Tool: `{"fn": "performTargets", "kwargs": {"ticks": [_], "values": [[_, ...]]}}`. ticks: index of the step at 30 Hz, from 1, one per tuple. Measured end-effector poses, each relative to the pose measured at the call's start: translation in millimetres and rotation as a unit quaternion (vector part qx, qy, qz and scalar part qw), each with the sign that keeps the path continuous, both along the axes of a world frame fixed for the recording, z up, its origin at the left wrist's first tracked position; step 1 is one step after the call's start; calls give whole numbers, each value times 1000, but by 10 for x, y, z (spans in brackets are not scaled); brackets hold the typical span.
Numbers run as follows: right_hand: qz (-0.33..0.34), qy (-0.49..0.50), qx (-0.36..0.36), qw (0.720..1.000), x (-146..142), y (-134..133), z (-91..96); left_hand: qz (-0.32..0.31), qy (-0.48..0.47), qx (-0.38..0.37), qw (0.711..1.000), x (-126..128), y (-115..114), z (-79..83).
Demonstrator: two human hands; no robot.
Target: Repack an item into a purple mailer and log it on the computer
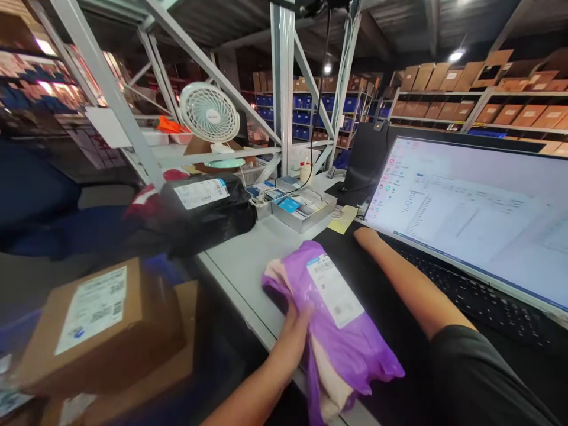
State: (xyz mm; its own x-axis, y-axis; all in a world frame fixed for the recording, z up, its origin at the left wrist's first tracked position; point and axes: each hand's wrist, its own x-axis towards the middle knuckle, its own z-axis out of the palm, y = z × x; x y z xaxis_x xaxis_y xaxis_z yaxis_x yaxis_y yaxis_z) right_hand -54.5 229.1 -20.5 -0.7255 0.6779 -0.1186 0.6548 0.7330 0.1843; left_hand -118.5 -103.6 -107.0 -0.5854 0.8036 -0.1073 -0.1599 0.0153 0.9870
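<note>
My left hand (296,325) is closed on the left side of a purple plastic mailer (355,349), its thumb over the film. The mailer lies tilted above the desk's front edge, with a white shipping label (336,293) facing up. Pale contents show through or beside the purple film. My right hand (365,236) reaches forward over the black desk mat (390,307), near the monitor's lower left corner. Its fingers are hidden, so I cannot tell what they hold. Just beyond it lies a yellow paper note (343,219).
A monitor (461,201) and black keyboard (479,296) stand at the right. Behind are an open box of small items (306,208), a black wrapped parcel (213,213) and a fan (210,115). Labelled cartons (151,319) are stacked at left, below metal rack posts (284,89).
</note>
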Motion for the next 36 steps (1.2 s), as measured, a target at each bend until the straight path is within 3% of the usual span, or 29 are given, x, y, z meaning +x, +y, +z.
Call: {"fn": "performTargets", "kwargs": {"ticks": [3,5,7,9,10,12,14,15,16,18,20,23,28,33,35,36], "values": [[-13,-3,20,1000,91,65,-45,68,174,-46,981,4,29,-31],[-14,26,39,999,136,33,-13,86,237,-66,966,-4,-11,-45],[-29,67,63,995,188,-86,69,91,289,-47,952,-20,-94,-7],[-34,197,41,979,288,-329,185,115,350,8,930,-41,-191,90],[-24,314,-6,949,365,-502,249,125,375,40,918,-50,-231,153],[35,545,-155,823,562,-938,375,125,409,92,899,-57,-278,285],[75,636,-256,724,775,-1427,472,103,438,113,886,-34,-275,396],[89,650,-287,698,869,-1657,500,88,459,118,876,-8,-261,437],[98,646,-314,689,947,-1860,514,72,484,125,863,25,-242,468],[133,610,-365,691,1049,-2149,501,41,537,149,830,108,-205,501],[151,567,-416,695,1088,-2276,454,29,571,177,801,193,-186,510],[131,533,-461,697,1099,-2278,375,12,579,190,793,290,-199,512],[123,552,-386,729,1105,-2250,317,0,571,179,801,357,-250,538],[174,447,-435,761,1032,-2320,340,36,657,190,728,353,-252,594],[168,443,-433,767,1046,-2307,400,5,651,190,734,331,-254,618],[146,480,-420,756,1079,-2280,448,-28,633,193,749,315,-259,627]]}}
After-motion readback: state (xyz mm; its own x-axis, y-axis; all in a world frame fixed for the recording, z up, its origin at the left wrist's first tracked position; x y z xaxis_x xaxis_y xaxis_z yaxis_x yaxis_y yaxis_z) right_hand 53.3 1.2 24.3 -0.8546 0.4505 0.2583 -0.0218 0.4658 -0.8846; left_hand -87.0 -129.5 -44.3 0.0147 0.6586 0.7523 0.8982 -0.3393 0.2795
